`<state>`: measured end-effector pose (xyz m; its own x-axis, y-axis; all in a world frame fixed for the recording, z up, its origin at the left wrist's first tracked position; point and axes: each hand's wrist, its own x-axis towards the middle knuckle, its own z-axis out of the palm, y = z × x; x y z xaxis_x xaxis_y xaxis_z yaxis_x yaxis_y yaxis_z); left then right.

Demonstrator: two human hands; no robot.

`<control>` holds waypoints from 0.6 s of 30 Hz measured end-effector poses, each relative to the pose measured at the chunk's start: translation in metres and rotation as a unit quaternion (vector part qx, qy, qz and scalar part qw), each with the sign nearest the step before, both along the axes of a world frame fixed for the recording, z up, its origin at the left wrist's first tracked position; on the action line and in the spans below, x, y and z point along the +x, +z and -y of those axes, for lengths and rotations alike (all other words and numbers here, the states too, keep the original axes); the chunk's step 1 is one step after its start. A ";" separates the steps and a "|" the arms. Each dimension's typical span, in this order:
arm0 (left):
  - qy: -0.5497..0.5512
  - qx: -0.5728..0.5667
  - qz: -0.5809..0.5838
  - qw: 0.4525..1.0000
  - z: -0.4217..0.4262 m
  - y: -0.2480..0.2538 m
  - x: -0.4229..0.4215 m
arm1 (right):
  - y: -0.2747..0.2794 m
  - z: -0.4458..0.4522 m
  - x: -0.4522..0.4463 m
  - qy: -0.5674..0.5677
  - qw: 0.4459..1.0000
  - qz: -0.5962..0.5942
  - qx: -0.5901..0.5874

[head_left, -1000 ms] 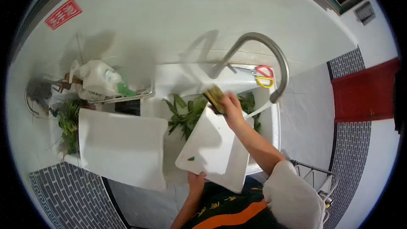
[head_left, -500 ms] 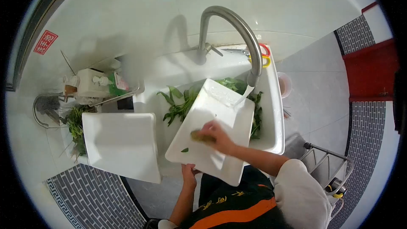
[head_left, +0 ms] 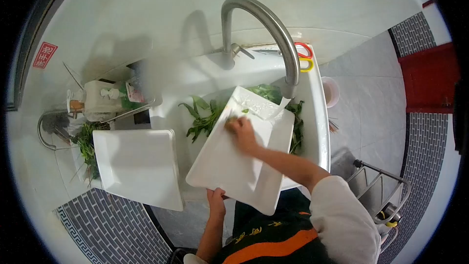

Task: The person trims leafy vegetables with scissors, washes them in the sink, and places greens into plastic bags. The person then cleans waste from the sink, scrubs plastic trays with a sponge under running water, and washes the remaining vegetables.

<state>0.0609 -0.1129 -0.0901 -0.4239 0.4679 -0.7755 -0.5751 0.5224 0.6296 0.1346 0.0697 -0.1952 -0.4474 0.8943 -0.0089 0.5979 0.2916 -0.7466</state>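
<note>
A white rectangular tray lies tilted across the sink, its near corner sticking out over the front edge. My left hand grips the tray's lower left rim from outside. Inside the tray, my right hand presses a greenish-brown scrubbing pad against the bottom; the fingers cover most of the pad. Water runs from the faucet into the tray's far end. A small green leaf scrap sits near that end. Leafy greens show in the sink, partly hidden beneath the tray.
Another white tray stands at the left beside bundled greens. Soap bottles sit in a wire rack behind it. Scissors with red and yellow handles lie on the sink's back right corner. A metal cart is at the right.
My right hand has slid the pad up the tray toward the faucet. The leaf scrap near the tray's lower left no longer shows there; one is visible near the far end. My left hand keeps its grip.
</note>
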 end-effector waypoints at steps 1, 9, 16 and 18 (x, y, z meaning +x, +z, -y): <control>0.011 0.006 -0.002 1.000 -0.001 0.003 0.001 | 0.035 0.019 -0.003 0.021 0.999 -0.044 0.001; 0.000 0.027 -0.020 0.999 -0.007 0.012 0.005 | 0.092 0.067 -0.018 0.293 0.931 -0.213 -0.053; -0.030 0.027 -0.067 0.997 -0.002 -0.001 0.003 | 0.082 0.051 -0.014 0.371 0.923 -0.076 0.071; -0.013 0.000 -0.063 0.998 -0.009 0.011 0.008 | 0.085 0.063 -0.017 0.362 0.911 -0.173 0.097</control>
